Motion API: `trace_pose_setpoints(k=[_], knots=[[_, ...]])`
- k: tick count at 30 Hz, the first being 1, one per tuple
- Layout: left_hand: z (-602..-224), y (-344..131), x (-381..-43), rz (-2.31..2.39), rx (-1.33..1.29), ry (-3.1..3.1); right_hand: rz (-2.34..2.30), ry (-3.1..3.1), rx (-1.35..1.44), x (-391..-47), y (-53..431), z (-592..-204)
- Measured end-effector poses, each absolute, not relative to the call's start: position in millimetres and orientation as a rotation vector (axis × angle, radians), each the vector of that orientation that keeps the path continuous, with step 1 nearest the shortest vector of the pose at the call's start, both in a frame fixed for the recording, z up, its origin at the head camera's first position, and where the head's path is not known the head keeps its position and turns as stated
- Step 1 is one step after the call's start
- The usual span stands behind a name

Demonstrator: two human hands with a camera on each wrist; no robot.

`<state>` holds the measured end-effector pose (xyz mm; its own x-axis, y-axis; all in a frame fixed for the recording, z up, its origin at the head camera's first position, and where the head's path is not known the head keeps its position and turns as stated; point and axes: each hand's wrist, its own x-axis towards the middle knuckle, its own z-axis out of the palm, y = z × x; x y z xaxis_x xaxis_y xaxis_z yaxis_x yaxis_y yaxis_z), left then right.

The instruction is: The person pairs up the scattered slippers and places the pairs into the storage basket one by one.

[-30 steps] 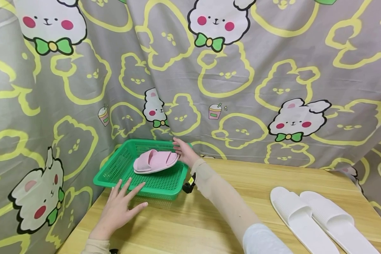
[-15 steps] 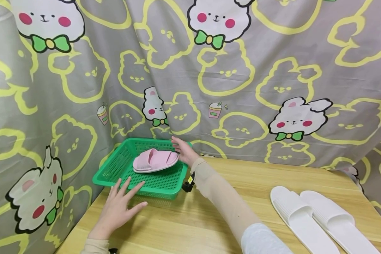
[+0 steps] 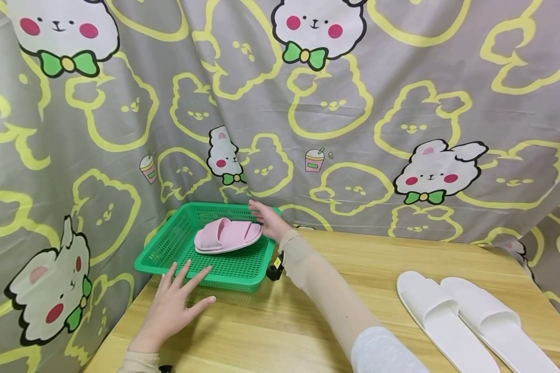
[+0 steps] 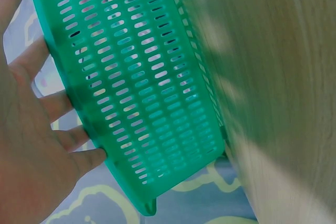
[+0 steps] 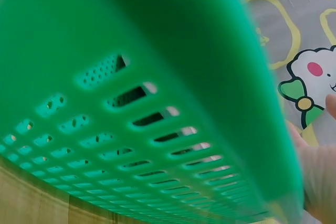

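Observation:
A green plastic basket (image 3: 168, 248) with slotted walls stands at the left of the table in the head view. Inside it lies a pink open-toed slipper (image 3: 226, 238), its right end raised against the basket's right side. My left hand (image 3: 175, 305) has its fingers spread, and the fingertips touch the near rim, as the left wrist view also shows against the basket wall (image 4: 126, 77). At the right rim, my right hand (image 3: 273, 223) reaches with extended fingers beside the slipper's end. The basket's rim hides much of that hand in the right wrist view.
Two white slippers (image 3: 448, 321) lie side by side at the table's right. A grey curtain (image 3: 345, 124) with cartoon bunnies hangs behind and to the left of the wooden table (image 3: 308, 331). The basket stands close to the curtain.
The head view has shifted slightly. Both hands, the basket and the pink slipper keep almost the same positions relative to one another.

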<state>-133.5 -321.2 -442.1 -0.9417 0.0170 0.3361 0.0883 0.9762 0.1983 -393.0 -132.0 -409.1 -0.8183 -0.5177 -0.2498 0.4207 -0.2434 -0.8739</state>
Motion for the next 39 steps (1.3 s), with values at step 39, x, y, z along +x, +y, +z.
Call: trace_pose_setpoints(k=[39], knots=[[-442.7,-322.6,-134.3,-0.302,-0.07,-2.795,-2.057,1.514,-0.171,-393.8,-130.9,-409.8]])
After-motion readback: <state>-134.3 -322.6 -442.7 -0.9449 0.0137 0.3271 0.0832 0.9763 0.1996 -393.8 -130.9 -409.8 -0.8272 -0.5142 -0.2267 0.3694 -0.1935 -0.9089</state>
